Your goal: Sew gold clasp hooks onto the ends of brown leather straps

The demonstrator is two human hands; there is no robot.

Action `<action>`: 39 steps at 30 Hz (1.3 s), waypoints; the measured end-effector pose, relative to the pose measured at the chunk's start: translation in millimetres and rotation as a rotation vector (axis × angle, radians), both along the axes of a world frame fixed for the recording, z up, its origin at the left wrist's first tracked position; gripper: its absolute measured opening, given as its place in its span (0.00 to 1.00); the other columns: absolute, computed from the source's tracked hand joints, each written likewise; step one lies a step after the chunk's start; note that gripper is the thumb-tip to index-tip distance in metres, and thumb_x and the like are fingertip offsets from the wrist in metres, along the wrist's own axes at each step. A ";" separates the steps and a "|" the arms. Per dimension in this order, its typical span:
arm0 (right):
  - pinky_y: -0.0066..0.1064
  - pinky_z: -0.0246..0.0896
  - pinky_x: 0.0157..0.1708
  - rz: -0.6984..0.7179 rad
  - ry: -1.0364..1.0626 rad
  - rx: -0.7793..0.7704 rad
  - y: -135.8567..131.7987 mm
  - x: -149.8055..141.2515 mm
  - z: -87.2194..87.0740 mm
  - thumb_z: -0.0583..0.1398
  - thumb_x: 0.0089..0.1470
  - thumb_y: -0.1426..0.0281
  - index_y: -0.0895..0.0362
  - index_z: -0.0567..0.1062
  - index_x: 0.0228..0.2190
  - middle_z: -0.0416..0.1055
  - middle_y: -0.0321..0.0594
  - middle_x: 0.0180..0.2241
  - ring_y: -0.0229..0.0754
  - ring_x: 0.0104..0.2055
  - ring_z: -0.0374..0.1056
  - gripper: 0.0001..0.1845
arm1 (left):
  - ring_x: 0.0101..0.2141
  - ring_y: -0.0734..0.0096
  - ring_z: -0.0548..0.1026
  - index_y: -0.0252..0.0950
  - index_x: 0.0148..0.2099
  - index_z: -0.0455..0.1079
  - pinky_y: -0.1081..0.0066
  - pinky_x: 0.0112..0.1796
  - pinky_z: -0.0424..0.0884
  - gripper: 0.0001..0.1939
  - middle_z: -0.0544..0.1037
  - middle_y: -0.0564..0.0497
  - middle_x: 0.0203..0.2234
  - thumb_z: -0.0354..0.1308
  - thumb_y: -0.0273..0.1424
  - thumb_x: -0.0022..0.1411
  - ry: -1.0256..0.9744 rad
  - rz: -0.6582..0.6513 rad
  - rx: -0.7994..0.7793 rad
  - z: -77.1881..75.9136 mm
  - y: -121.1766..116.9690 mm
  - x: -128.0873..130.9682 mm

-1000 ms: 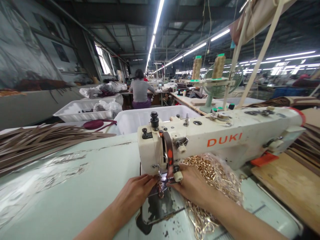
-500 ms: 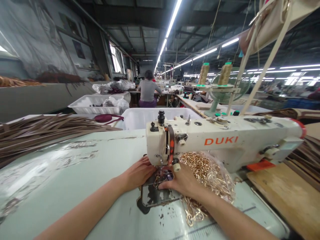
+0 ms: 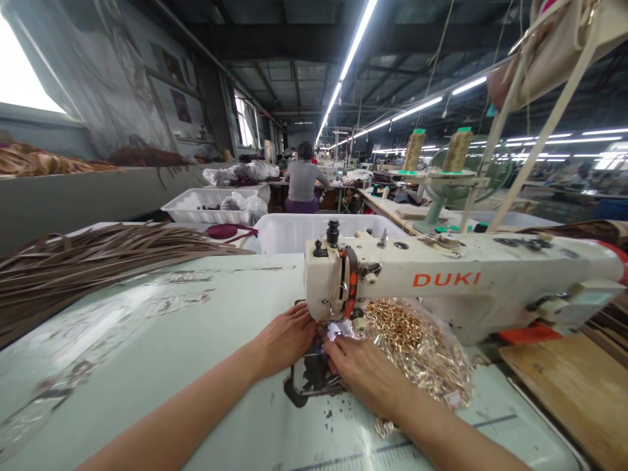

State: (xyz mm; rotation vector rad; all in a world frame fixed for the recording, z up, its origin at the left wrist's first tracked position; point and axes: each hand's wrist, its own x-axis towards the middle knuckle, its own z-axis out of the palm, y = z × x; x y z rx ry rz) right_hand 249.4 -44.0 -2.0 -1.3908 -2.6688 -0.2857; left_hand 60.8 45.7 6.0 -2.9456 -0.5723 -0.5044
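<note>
Both hands lie flat under the sewing machine point(image 3: 441, 281) head: the left hand point(image 3: 284, 337) and right hand point(image 3: 360, 369) press, fingers extended, on a small workpiece point(image 3: 330, 335) between them at the needle. It looks small, thin and fiddly, best pinched at its edges. Just behind the right hand, gold chains point(image 3: 417, 340) spill from a bag, probably heavy and slippery.

A pale green table point(image 3: 171, 353) carries brown straps point(image 3: 88, 258) and a sewing machine point(image 3: 456, 281).

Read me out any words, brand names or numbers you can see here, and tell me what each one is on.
"DUKI": orange capitals on the front of the white sewing machine, above the bag of gold chain.
The marks along the table's front edge are too blurred to read.
Nothing else legible.
</note>
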 end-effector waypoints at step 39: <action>0.32 0.62 0.38 -0.413 0.348 -0.159 17.3 19.3 16.0 0.59 0.58 0.69 0.57 0.75 0.41 0.71 0.46 0.44 0.48 0.41 0.71 0.10 | 0.37 0.59 0.74 0.34 0.54 0.65 0.60 0.40 0.69 0.14 0.77 0.47 0.37 0.48 0.23 0.68 0.178 0.024 0.158 -7.6 -11.1 -14.0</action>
